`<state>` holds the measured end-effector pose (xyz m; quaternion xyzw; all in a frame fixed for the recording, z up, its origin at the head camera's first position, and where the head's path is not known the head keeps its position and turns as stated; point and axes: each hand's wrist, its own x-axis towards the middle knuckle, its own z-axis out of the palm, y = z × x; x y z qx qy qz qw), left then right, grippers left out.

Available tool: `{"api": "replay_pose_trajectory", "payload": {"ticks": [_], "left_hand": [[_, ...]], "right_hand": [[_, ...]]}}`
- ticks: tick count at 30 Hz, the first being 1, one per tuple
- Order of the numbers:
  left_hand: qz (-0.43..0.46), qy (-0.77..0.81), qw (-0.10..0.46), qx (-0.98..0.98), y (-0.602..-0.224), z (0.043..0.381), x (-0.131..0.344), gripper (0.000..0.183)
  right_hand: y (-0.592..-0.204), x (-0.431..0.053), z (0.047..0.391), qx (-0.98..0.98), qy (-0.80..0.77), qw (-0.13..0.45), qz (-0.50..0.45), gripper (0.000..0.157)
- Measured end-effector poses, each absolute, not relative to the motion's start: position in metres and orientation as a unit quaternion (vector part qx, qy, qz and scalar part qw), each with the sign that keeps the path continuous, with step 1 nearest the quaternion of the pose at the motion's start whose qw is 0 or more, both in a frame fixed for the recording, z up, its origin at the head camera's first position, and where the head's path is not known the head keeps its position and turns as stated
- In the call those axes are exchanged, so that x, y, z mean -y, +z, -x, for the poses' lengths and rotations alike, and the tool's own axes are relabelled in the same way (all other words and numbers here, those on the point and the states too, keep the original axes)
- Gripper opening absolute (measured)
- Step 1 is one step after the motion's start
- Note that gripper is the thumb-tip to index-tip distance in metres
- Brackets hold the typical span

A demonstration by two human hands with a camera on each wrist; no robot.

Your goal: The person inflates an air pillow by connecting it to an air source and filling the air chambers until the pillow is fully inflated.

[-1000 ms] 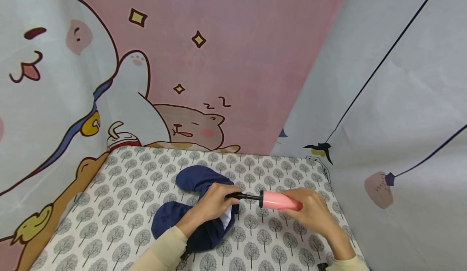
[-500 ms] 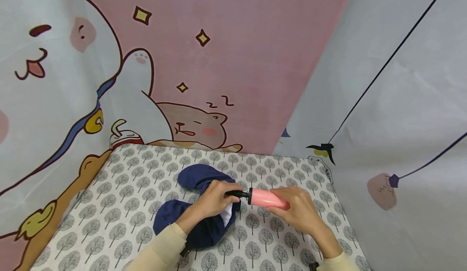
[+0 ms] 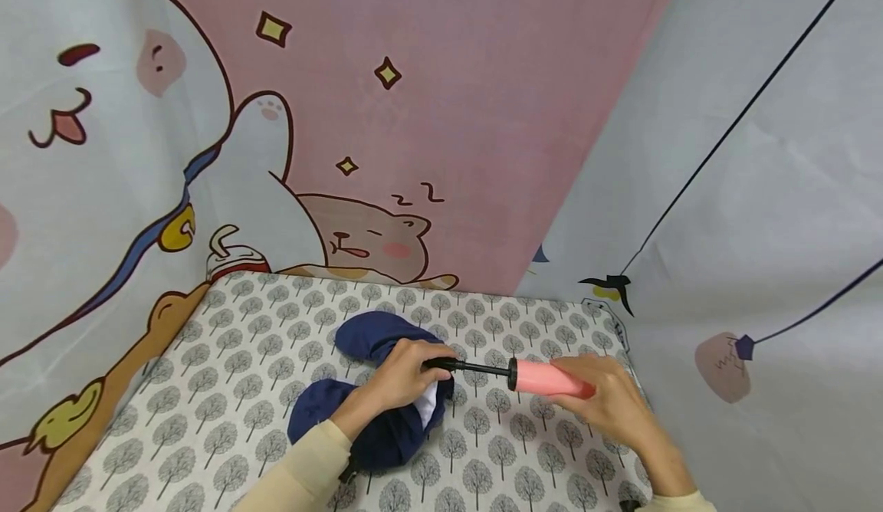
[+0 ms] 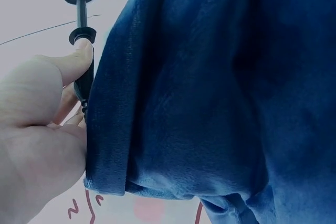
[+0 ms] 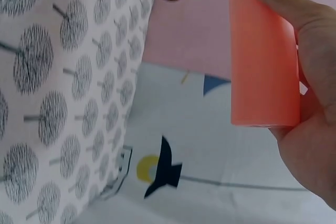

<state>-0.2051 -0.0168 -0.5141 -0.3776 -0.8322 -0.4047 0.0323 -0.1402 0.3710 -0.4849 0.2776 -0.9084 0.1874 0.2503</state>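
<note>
A pink-barrelled hand air pump lies almost level between both hands, a long stretch of its black rod showing. My left hand grips the pump's black end piece against the navy neck pillow. That piece's narrow tip meets the pillow's edge in the left wrist view, partly hidden by fingers. The U-shaped pillow looks plush, and a white patch shows beside the hand. My right hand wraps the far half of the pink barrel, thumb along its side.
The table wears a white cloth printed with grey trees. Cartoon-printed fabric walls rise behind it and at both sides. A black strap sticks out near the pillow's front, by the left sleeve.
The pink barrel slid left over the rod by half a second ago, then my right hand drew it back rightward, baring more rod. My left hand and the pillow stay nearly in place.
</note>
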Motion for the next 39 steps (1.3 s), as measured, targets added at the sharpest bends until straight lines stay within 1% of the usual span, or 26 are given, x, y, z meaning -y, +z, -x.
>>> {"api": "replay_pose_trajectory", "payload": {"ticks": [5, 9, 16, 23, 26, 30, 35, 39], "left_hand": [[0.368, -0.404, 0.047, 0.836, -0.515, 0.207, 0.019, 0.036], [0.366, -0.409, 0.048, 0.834, -0.516, 0.207, 0.018, 0.037], [0.373, -0.395, 0.061, 0.838, -0.52, 0.203, 0.005, 0.036], [0.35, -0.408, 0.07, 0.84, -0.527, 0.197, -0.001, 0.036], [0.351, -0.403, 0.076, 0.842, -0.528, 0.196, -0.001, 0.035], [0.353, -0.405, 0.082, 0.839, -0.527, 0.195, 0.001, 0.035], [0.368, -0.406, 0.091, 0.832, -0.523, 0.195, 0.004, 0.035], [0.372, -0.404, 0.081, 0.832, -0.522, 0.197, 0.006, 0.035]], "right_hand": [[-0.482, -0.39, 0.136, 0.914, 0.191, 0.257, -0.249, 0.065], [-0.486, -0.389, 0.135, 0.914, 0.191, 0.264, -0.242, 0.065], [-0.505, -0.351, 0.142, 0.901, 0.194, 0.287, -0.26, 0.059], [-0.519, -0.315, 0.145, 0.888, 0.189, 0.332, -0.255, 0.058], [-0.52, -0.305, 0.145, 0.887, 0.184, 0.337, -0.257, 0.059], [-0.516, -0.3, 0.145, 0.891, 0.183, 0.325, -0.26, 0.058], [-0.503, -0.309, 0.147, 0.897, 0.199, 0.281, -0.278, 0.057], [-0.496, -0.323, 0.146, 0.902, 0.211, 0.25, -0.281, 0.058]]}}
